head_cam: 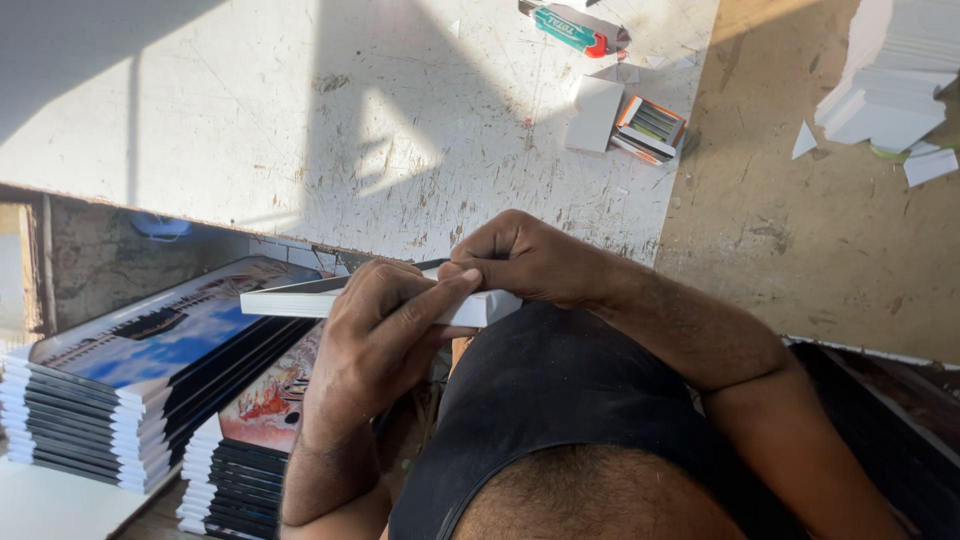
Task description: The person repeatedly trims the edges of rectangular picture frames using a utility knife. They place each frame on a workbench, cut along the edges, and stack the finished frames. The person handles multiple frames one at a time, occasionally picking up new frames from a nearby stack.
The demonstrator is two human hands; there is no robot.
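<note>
Two hands, left hand and right hand, grip one booklet | two booklet stacks, perhaps more

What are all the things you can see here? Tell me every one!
book: one, white edges, dark cover, held edge-up in both hands by the table edge
table: one, white, scratched, across the top
brown board: one, right of the white table
book stacks: two, blue and red picture covers, lower left, below the table
cutter: one, teal and red, top middle of the table
small box: one, white with orange rim, open, on the table's right part
white sheets pile: one, top right
paper scraps: a few, white, near the pile
left hand: on the book
right hand: on the book
</note>
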